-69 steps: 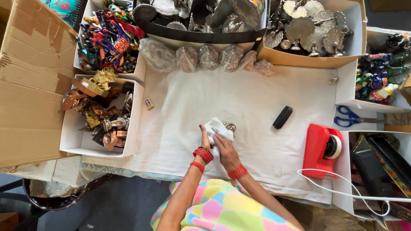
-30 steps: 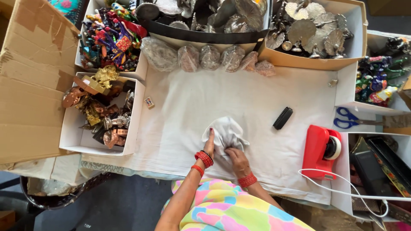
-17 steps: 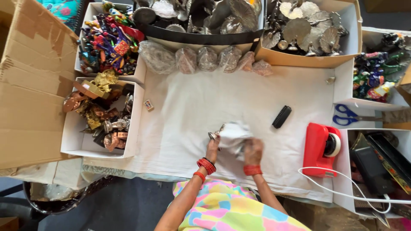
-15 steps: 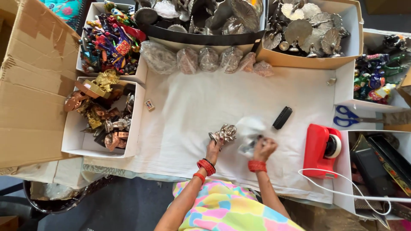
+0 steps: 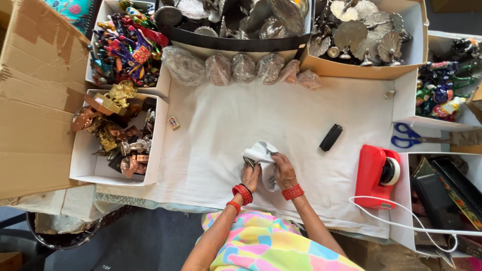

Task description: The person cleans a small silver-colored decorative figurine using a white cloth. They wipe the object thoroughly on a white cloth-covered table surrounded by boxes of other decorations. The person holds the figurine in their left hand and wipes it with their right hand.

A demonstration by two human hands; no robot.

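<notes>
Head view, only one here. Both hands low centre on the white cloth-covered table (image 5: 301,115). Left hand (image 5: 249,176) closed round a small silvery metal piece (image 5: 249,161), fingers curled, piece mostly hidden w/ just the top poking out. Right hand (image 5: 284,170) just beside it, fingers folded onto a white cloth (image 5: 261,153) that's draped over and touching the metal piece; grip looks snug, not wide. Red bangles on both wrists.

Packages & boxes: row of clear plastic bags (image 5: 236,68) w/ greyish contents along the table's far edge. Behind them a black tray (image 5: 236,42) of silver metalware, and to its right a tan cardboard box (image 5: 366,68) w/ fan-shaped silver pieces. Far left, a white box (image 5: 160,85) of multicolour figurines; below it another white box (image 5: 158,145) w/ gold, copper and silver figurines. Big brown cardboard flap (image 5: 35,110) on the left edge. Tiny square card (image 5: 173,122) lying near that lower box, print too small to tell.

Right of the hands: black brush (image 5: 331,137), well apart; red tape dispenser (image 5: 374,175); blue-handled scissors (image 5: 409,135); white cable (image 5: 401,216) looping along the near edge.
</notes>
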